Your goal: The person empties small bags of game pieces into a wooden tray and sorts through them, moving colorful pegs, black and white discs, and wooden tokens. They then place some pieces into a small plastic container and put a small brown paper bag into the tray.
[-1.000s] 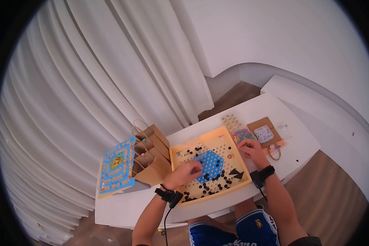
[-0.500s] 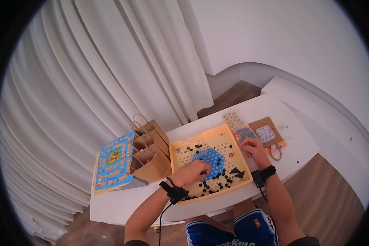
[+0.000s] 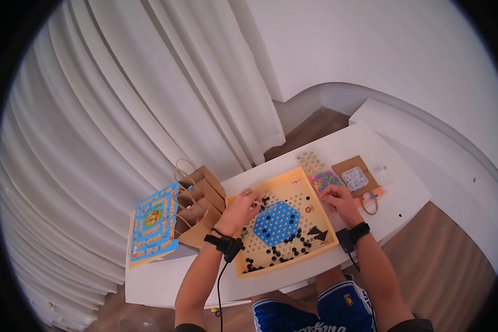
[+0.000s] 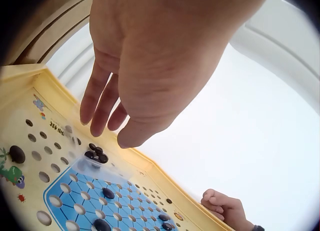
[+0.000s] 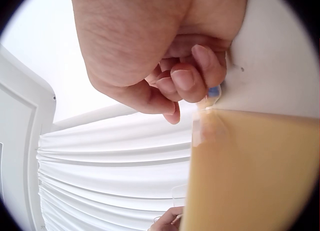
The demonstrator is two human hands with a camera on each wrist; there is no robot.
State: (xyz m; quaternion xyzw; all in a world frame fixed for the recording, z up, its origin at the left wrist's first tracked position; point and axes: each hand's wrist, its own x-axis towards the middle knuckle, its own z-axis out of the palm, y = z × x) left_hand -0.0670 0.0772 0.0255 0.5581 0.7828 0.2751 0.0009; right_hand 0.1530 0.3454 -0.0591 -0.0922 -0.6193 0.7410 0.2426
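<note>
A shallow yellow game tray [image 3: 285, 268] holds a perforated board with a blue hexagon [image 3: 276, 224] in its middle. My left hand [image 3: 243, 209] hovers over the tray's far left part. Its fingers reach down, slightly bent and apart, with nothing between them in the left wrist view. Just below the fingertips sits a cluster of black round pieces [image 4: 97, 155]. Several more black pieces [image 3: 282, 257] lie scattered toward the near side. My right hand [image 3: 342, 202] stays by the tray's right edge, its fingers loosely curled and holding nothing in the right wrist view.
Brown paper bags [image 3: 202, 224] and a blue game board [image 3: 154, 221] stand left of the tray. To the right are a box of colourful pieces [image 3: 326, 180] and a white container [image 3: 354, 179] on cardboard. Dark triangles [image 3: 317, 234] lie in the tray's right corner.
My left hand first moved right and nearer over the blue hexagon, then back to the far left over the black cluster. A few black pieces now sit on the hexagon's left part. My right hand stayed put.
</note>
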